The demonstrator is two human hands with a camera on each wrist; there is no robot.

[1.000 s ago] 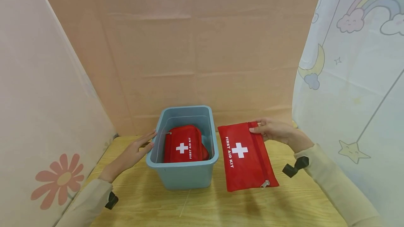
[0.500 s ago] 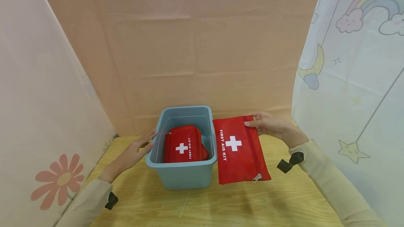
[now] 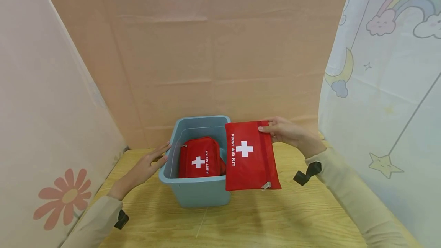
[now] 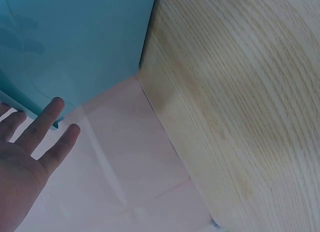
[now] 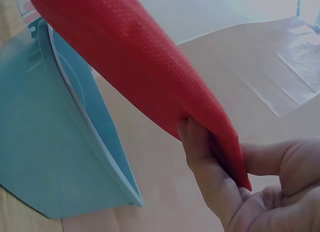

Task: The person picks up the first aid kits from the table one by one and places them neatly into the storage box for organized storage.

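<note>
On the left of the head view, the left hand (image 3: 146,165) lies flat with its fingers straight and spread a little, and the fingertips touch the left wall of the blue bin (image 3: 198,192). The left wrist view shows the same open fingers (image 4: 42,127) against the blue wall, holding nothing. The bin stands on the wooden tabletop (image 3: 241,221), near the middle of the frame. Inside it lies one padded red first aid bag (image 3: 200,158) with a white cross, leaning a bit toward the right wall. I cannot see anything else in the bin. Just right of the middle, a flat red first aid pouch (image 3: 248,156) hangs in the air, and its left part is over the right rim of the bin. The right hand (image 3: 286,133) pinches the pouch at its top right corner, thumb on top and fingers below, as the right wrist view shows (image 5: 235,192). That is a small hold on a floppy thing, so the pouch could slip out and drop on the tabletop. The pouch could also catch on the rim and tip the bin, since only fingertips steady it. The bag already inside takes up much of the floor, so the pouch may end up sitting crooked on top.
</note>
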